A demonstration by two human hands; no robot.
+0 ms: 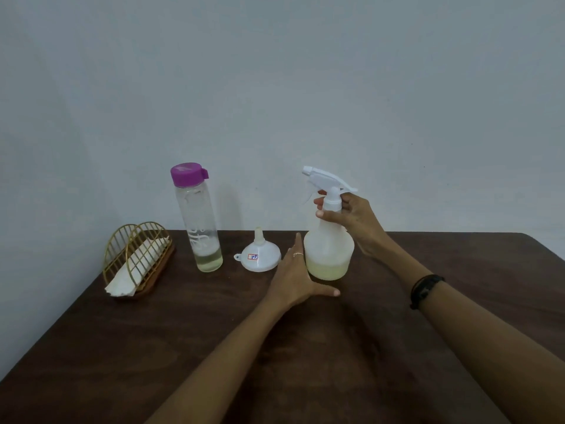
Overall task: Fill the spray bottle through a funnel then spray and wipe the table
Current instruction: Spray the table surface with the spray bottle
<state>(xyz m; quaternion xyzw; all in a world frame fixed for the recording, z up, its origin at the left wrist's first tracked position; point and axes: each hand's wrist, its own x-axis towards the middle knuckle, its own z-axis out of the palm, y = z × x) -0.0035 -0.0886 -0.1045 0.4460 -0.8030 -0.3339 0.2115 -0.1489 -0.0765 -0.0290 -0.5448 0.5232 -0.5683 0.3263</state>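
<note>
A white spray bottle (329, 249) stands upright on the dark wooden table (214, 347), with pale yellow liquid in its bottom part and its trigger head on. My right hand (351, 223) grips its neck just under the trigger. My left hand (298, 275) lies with straight fingers against the bottle's left side, thumb stretched out on the table in front of its base. A white funnel (258, 255) rests upside down, spout up, just left of the bottle. Further left stands a tall clear bottle (198, 221) with a purple cap and a little liquid at the bottom.
A gold wire holder (134, 255) with white napkins sits at the table's back left. A plain wall rises right behind the table. The table's left edge runs diagonally toward me.
</note>
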